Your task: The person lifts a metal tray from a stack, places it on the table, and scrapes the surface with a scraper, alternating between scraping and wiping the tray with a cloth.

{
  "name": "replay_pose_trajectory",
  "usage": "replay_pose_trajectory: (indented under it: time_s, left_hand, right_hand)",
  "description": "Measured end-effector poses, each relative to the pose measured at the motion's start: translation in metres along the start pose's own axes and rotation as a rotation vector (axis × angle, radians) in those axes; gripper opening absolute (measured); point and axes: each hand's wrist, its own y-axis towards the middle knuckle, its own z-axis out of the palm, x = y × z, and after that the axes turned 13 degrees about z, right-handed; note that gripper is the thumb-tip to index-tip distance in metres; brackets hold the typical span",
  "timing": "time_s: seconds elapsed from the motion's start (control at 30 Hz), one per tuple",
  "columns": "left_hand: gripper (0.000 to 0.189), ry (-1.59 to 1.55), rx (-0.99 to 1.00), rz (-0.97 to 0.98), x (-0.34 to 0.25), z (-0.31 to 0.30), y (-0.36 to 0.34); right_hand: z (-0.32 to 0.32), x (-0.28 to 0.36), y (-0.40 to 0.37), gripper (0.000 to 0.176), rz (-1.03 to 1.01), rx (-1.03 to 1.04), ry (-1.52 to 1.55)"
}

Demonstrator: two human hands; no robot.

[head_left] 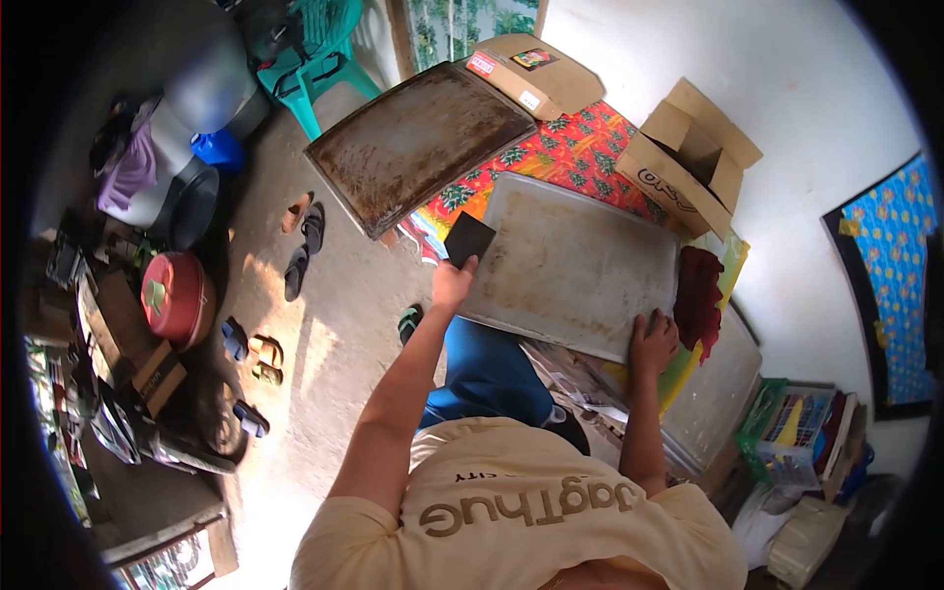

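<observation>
A grey metal baking tray [575, 261] with brownish stains lies in front of me, its near edge at my legs. My left hand [453, 283] is closed on a flat black square piece [468, 241], which looks like sandpaper, over the tray's left edge. My right hand [653, 341] grips the tray's lower right edge. Beside that hand, a dark red cloth [699, 295] lies against the tray's right side. Farther off to the left, a second baking tray [423, 138], brown with rust or burnt residue, rests on the table's far end.
A red patterned tablecloth [588, 147] covers the table. Two cardboard boxes, one closed [551, 84] and one open [688, 162], stand along its far side. Several slippers [313, 228] lie on the floor at left, near a red round container [175, 295]. A green chair [313, 69] stands behind.
</observation>
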Motion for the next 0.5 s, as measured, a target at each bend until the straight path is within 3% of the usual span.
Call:
replay_pose_trajectory:
  time_s: [0.07, 0.17, 0.27, 0.37, 0.5]
  left_hand:
    - [0.05, -0.044, 0.047, -0.092, 0.001, -0.003, 0.0]
    - [0.056, 0.257, 0.135, -0.089, -0.048, -0.013, -0.011]
    - [0.064, 0.09, -0.06, 0.041, -0.017, 0.005, -0.005]
    - [0.068, 0.0, -0.008, 0.185, 0.015, 0.017, 0.002]
    - [0.065, 0.045, -0.047, 0.239, 0.021, 0.019, 0.006]
  right_hand:
    - [-0.001, 0.002, 0.0, 0.053, 0.011, 0.012, -0.005]
    - [-0.001, 0.002, -0.001, 0.052, 0.005, 0.002, -0.006]
    - [-0.004, 0.006, -0.003, 0.051, 0.007, -0.031, -0.008]
    - [-0.004, 0.005, -0.002, 0.046, -0.089, -0.009, 0.041]
    - [0.0, 0.006, -0.002, 0.041, -0.191, -0.008, 0.17]
